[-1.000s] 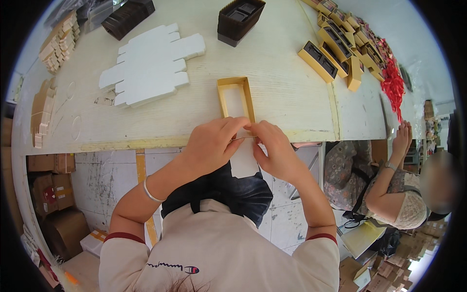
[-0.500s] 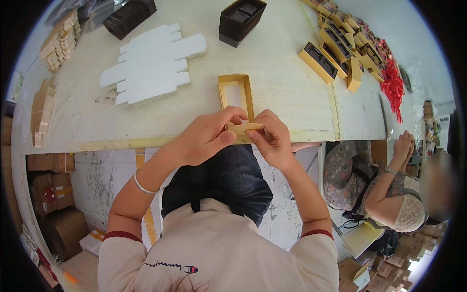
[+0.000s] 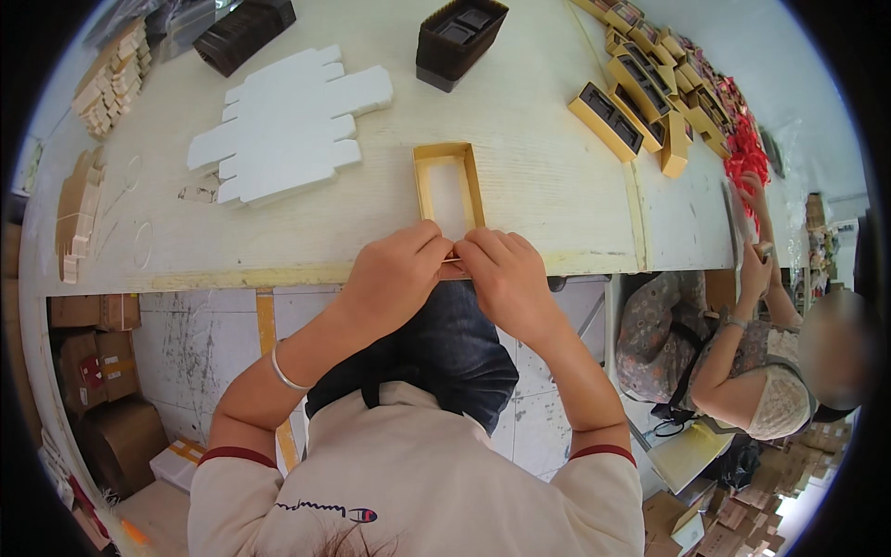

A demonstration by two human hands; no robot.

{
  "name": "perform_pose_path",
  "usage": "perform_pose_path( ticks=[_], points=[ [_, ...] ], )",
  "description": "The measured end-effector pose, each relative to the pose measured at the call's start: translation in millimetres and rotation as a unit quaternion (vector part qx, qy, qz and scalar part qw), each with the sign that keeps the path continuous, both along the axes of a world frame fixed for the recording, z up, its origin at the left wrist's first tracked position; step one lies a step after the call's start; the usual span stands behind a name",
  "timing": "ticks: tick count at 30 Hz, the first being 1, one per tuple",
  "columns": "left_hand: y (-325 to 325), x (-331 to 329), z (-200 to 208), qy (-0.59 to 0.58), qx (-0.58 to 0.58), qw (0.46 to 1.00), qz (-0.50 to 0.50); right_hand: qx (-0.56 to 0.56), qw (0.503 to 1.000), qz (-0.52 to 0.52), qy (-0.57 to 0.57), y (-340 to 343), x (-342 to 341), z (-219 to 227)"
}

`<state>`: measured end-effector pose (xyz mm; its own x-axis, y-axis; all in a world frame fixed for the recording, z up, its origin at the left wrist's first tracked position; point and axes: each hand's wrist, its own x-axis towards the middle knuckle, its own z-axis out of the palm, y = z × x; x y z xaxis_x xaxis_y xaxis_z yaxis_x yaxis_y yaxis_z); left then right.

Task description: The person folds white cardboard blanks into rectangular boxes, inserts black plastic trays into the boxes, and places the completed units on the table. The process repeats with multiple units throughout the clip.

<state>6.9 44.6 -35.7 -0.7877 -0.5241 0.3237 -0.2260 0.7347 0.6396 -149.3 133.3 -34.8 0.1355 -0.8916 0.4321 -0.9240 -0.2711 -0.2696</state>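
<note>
Packaging workshop: worktable point(image 3: 548, 209), stacked cartons point(image 3: 82, 313)

Bright, soft light washes the table point(image 3: 548, 204), its edges bowed by fisheye distortion, corners black.

On the table point(image 3: 557, 213), a box point(image 3: 474, 184) has your left hand point(image 3: 399, 275) and right hand point(image 3: 508, 278) at its near end. A card stack point(image 3: 288, 127) lies left, a tray stack point(image 3: 455, 46) behind, more boxes point(image 3: 603, 123) right.

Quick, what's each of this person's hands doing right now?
Left hand: closed, fingers pinching the near end of the gold box.
Right hand: closed, pinching that same end, close beside the left.
</note>
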Motion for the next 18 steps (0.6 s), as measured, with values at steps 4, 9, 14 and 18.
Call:
perform_pose_path(
  ticks=[4,9,14,18],
  points=[
    [-10,-5,19,-0.134,0.008,0.991,-0.03,0.14,0.989,0.035,-0.008,-9,-11,19],
    [-39,4,62,-0.094,-0.041,0.989,-0.104,0.218,0.963,0.151,-0.04,-10,-49,45],
    [-73,2,40,-0.131,-0.107,0.978,-0.123,0.182,0.972,0.145,0.024,-12,-49,61],
    [-78,-8,45,-0.172,0.045,0.976,-0.129,0.225,0.961,0.162,-0.017,-18,-62,49]
  ],
)
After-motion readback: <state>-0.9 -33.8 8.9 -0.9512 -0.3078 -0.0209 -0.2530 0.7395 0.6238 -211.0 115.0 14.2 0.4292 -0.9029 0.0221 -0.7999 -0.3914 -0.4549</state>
